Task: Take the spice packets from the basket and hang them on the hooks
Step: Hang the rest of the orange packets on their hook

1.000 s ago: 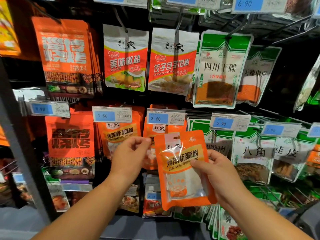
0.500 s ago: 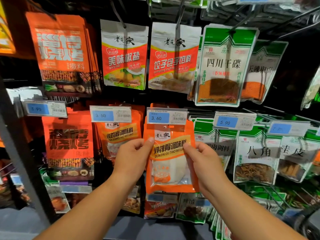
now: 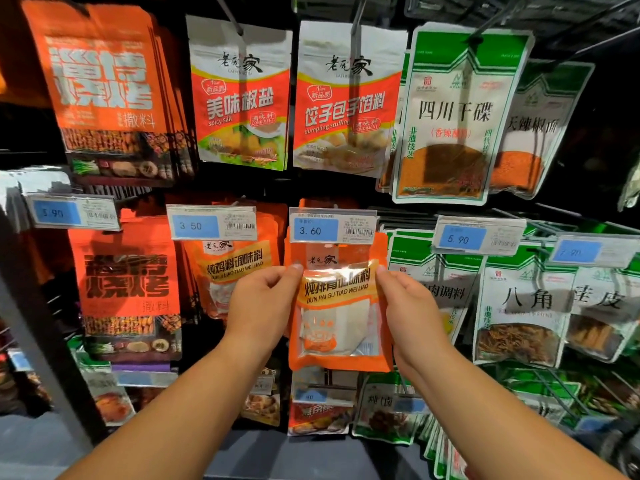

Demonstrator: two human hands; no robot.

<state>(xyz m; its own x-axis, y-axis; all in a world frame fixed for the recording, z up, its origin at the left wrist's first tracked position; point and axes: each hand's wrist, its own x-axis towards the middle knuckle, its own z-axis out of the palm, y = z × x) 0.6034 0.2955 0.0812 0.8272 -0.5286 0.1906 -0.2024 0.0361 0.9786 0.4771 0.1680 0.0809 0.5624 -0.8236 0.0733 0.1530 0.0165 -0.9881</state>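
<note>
Pinching the orange spice packet (image 3: pixel 336 327) by its two upper side edges, the left hand (image 3: pixel 263 306) and the right hand (image 3: pixel 412 306) hold it upright, with its printed front facing the camera, in the middle row of the rack. The left hand's thumb and fingers close on the packet's left edge at the height of the yellow lettered band. The right hand grips the right edge at about the same height. Both forearms reach up from the bottom of the view.

The packet's top edge sits behind the 3.60 price tag (image 3: pixel 332 230). The tag covers the spot where a hook would pass, so whether the packet is on a hook cannot be told. More orange shows just behind the held packet, above and beside the tag.

To the left, under the 3.50 price tag (image 3: pixel 211 225), hangs a stack of similar orange packets (image 3: pixel 239 265), partly covered by the left hand. To the right, under the 5.90 price tag (image 3: pixel 479 237), hang green and white packets (image 3: pixel 440 271), partly covered by the right hand.

In the row above hang the spicy salt packet (image 3: pixel 239 95) and the dumpling stuffing packet (image 3: pixel 346 98), each on a dark metal hook (image 3: pixel 228 12), with a green packet (image 3: pixel 457 116) beside them
</note>
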